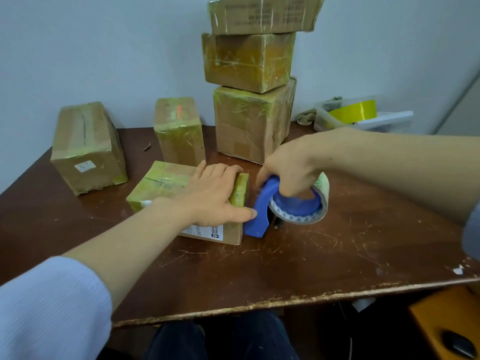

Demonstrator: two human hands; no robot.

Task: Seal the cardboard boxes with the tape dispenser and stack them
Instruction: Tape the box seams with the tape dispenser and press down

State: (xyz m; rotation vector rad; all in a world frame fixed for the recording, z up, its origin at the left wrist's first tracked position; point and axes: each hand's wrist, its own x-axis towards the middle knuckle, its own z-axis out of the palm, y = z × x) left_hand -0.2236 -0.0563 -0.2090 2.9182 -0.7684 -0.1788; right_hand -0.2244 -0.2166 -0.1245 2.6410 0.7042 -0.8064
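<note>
A flat cardboard box [161, 184] with yellowish tape lies in the middle of the brown table [337, 255]. My left hand [215, 196] presses flat on its top near the right edge, thumb reaching toward the dispenser. My right hand [291, 167] grips the blue tape dispenser [262, 211], whose roll of tape [311, 211] stands on the table against the box's right side. Behind it a stack of three taped boxes [249, 61] stands against the wall.
Two more taped boxes stand at the back left: a large one [87, 146] and an upright one [179, 128]. A clear plastic tray [368, 120] with a yellow tape roll [355, 110] sits at the back right. The table's worn front edge [259, 305] runs near my legs.
</note>
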